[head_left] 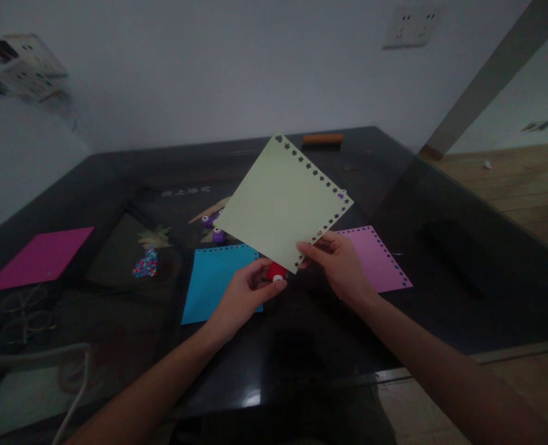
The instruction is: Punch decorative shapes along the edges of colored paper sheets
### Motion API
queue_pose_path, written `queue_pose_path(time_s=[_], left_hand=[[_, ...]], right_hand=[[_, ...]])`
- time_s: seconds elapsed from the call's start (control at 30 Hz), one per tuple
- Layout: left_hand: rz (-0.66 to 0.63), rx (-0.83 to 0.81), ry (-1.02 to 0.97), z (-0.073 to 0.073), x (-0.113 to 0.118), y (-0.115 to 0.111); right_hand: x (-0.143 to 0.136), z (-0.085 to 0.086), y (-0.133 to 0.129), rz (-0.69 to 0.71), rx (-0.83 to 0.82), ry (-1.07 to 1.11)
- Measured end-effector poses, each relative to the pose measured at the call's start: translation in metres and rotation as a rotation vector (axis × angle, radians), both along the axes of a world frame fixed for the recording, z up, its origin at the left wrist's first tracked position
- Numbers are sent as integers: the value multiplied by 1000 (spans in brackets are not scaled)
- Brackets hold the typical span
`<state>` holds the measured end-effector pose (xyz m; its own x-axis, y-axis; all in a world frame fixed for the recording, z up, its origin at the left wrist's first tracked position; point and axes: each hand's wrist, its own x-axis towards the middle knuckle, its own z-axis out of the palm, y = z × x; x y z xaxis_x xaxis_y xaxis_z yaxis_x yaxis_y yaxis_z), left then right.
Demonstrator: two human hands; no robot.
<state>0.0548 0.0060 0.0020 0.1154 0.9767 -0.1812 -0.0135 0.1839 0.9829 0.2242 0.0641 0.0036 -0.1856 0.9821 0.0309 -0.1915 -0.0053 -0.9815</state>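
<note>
My right hand (pixel 341 262) pinches the lower edge of a pale yellow paper sheet (pixel 281 204), held tilted above the table. Star-shaped and other small holes run along two of its edges. Closed around a small red craft punch (pixel 276 272) with a white top is my left hand (pixel 248 287), just below the sheet's lower corner. A blue sheet (pixel 213 278) with a punched top edge lies partly under the left hand. Beside the right hand lies a pink sheet (pixel 376 259) with holes along its edges. Purple craft punches (pixel 218 235) stand behind the blue sheet, partly hidden by the yellow one.
A heap of colourful paper bits (pixel 146 263) lies on the dark glossy table (pixel 302 340). A magenta sheet (pixel 42 258) is at the far left, and a brown roll (pixel 323 139) rests near the back edge. A white metal frame (pixel 86 371) stands at lower left.
</note>
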Motion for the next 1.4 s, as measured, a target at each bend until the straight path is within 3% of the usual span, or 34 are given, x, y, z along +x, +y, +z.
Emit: queue_pose_path(time_s=[0.77,1.17,1.4], left_hand=[[-51,-5,12,3,1,0],[45,-52,3,0,2,-1],[51,-61,-60,-4,2,-1]], right_hand=[[-1,2,-2,-9,29,-51],[-2,7,-9,5,55,-84],[-5,1,-10,42,58,-110]])
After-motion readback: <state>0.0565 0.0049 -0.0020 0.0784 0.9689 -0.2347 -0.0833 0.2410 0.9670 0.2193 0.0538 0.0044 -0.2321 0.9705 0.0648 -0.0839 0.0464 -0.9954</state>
